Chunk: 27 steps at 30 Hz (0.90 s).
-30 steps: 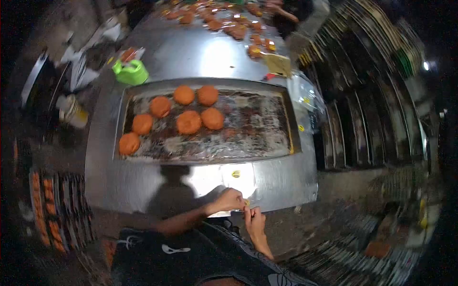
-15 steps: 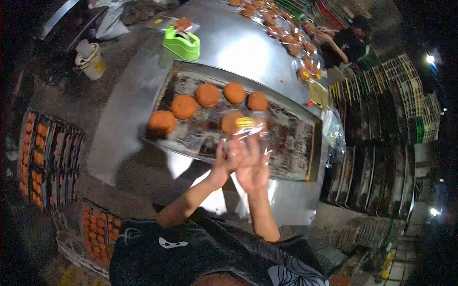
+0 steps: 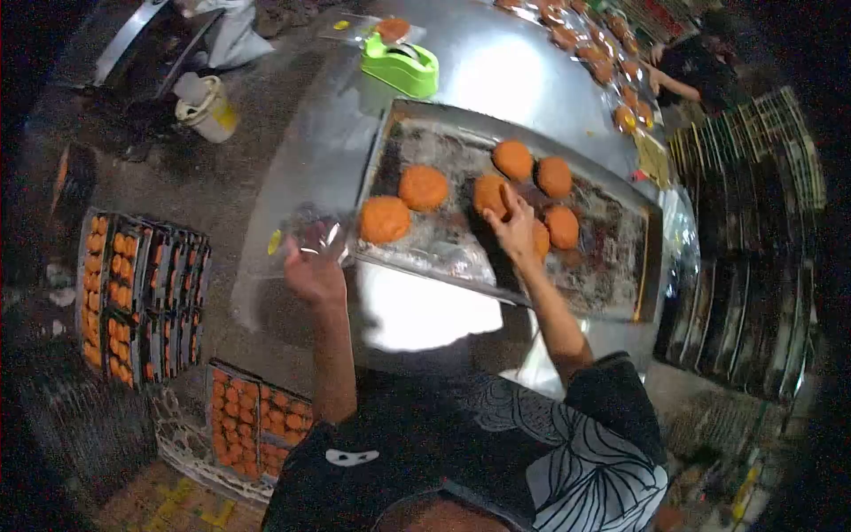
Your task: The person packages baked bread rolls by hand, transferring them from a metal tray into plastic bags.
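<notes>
Over the steel table (image 3: 496,75), the left hand (image 3: 312,268) grips a clear bag (image 3: 310,238); the right hand (image 3: 516,229), spread wide, touches the bun (image 3: 487,191) beneath it.

Clear crinkled bag (image 3: 312,239), yellow sticker, raised beside tray (image 3: 612,253) left edge; round orange bun (image 3: 483,191) flat on tray.

Dim scene, overhead glare on steel table (image 3: 496,75), fisheye edges dark, blurry.
</notes>
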### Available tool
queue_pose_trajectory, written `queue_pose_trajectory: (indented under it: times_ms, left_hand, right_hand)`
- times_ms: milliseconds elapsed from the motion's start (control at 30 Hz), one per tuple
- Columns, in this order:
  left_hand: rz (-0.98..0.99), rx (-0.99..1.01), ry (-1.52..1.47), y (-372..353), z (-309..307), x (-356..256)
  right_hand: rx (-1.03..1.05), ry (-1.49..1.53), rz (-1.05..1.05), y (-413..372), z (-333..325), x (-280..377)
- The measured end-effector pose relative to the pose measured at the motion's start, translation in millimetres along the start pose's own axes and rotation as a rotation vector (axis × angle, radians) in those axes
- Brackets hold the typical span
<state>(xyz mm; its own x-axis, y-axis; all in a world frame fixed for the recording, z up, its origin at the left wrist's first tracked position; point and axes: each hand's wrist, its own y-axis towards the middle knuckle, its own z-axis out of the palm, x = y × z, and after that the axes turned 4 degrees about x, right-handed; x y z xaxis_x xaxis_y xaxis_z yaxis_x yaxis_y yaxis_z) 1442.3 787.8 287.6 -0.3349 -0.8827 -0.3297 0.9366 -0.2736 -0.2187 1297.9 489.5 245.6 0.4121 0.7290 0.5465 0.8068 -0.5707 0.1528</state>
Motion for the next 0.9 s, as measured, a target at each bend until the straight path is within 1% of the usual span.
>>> queue_pose_trajectory:
  times_ms: [33,67,100,133,167,200,233,267,300,333,367,400,433,500,533,567,600,633,667,700,733,800,833,900]
  left_hand:
    - [0.046,-0.035,-0.032,2.5,4.5,10.3]
    - [0.002,-0.032,-0.031,2.7,3.8,26.4]
    - [-0.085,0.112,-0.078,0.5,2.5,48.2]
    - [-0.180,0.256,-0.132,-6.0,5.6,70.9]
    - [-0.236,0.263,-0.134,-18.0,17.4,91.8]
    - [-0.224,0.240,-0.029,-35.1,33.8,108.1]
    - [-0.205,0.226,0.080,-48.7,49.6,116.1]
    - [-0.306,0.373,0.337,-61.6,60.6,108.6]
    - [-0.322,0.397,0.340,-55.5,40.3,115.2]
    - [-0.156,0.768,0.771,-40.7,3.1,128.9]
    - [-0.089,0.854,0.851,-58.3,12.8,137.6]
    - [-0.012,0.936,0.928,-76.2,23.5,146.0]
    - [0.071,1.012,0.996,-94.0,34.2,154.6]
    - [-0.467,0.478,0.513,-134.5,80.8,165.7]
    - [-0.572,0.619,0.540,-140.7,90.8,162.6]
    - [-0.576,0.640,0.551,-141.2,83.7,170.3]
    - [-0.565,0.685,0.618,-139.8,66.8,182.9]
    - [-0.631,0.673,0.594,-160.4,81.0,185.1]
    - [-0.697,0.658,0.571,-180.9,95.0,187.2]
    - [-0.701,0.666,0.584,-202.4,108.9,190.2]
    - [-0.643,0.649,0.628,-219.8,118.0,194.9]
    - [-0.621,0.632,0.744,-232.5,119.7,200.1]
    - [-0.612,0.622,0.801,-238.9,120.6,202.6]
    - [-0.530,0.462,0.614,-262.0,134.1,209.9]
  right_hand:
    - [-0.087,0.058,-0.037,-19.2,-27.1,51.1]
    - [-0.118,0.102,-0.216,-37.9,-41.2,86.5]
    - [-0.155,0.139,-0.392,-49.7,-51.7,114.0]
    - [-0.159,0.071,-0.435,-52.7,-62.5,133.4]
    - [-0.154,0.004,-0.478,-57.0,-71.0,140.7]
    - [-0.173,-0.015,-0.440,-65.8,-75.6,135.7]
    - [-0.148,0.080,-0.313,-72.6,-80.4,131.2]
    - [-0.126,0.181,-0.198,-78.7,-87.3,127.0]
    - [-0.046,0.166,-0.168,-99.1,-94.4,120.8]
    - [-0.033,0.161,-0.169,-115.9,-100.0,108.9]
    - [-0.016,0.158,-0.168,-128.1,-103.6,98.3]
    - [-0.181,0.098,-0.159,-132.8,-109.1,86.1]
    - [-0.270,0.115,-0.044,-136.1,-117.9,81.8]
    - [-0.334,0.215,0.055,-151.5,-124.1,70.8]
    - [-0.330,0.257,0.010,-164.2,-133.3,66.6]
    - [-0.330,0.300,-0.042,-178.1,-143.8,62.9]
    - [-0.246,0.323,0.018,-195.1,-155.5,55.5]
    - [-0.312,0.330,-0.028,-202.1,-165.9,47.6]
    - [-0.374,0.300,0.061,-205.9,-173.8,45.1]
    - [-0.433,0.271,0.151,-208.4,-177.4,44.5]
    - [-0.441,0.280,0.153,-209.8,-175.8,41.9]
    - [-0.608,0.188,0.103,-213.9,-170.4,34.5]
    - [-0.607,0.203,0.102,-224.9,-174.5,29.6]
    - [-0.231,0.297,0.202,-253.1,-180.3,23.5]
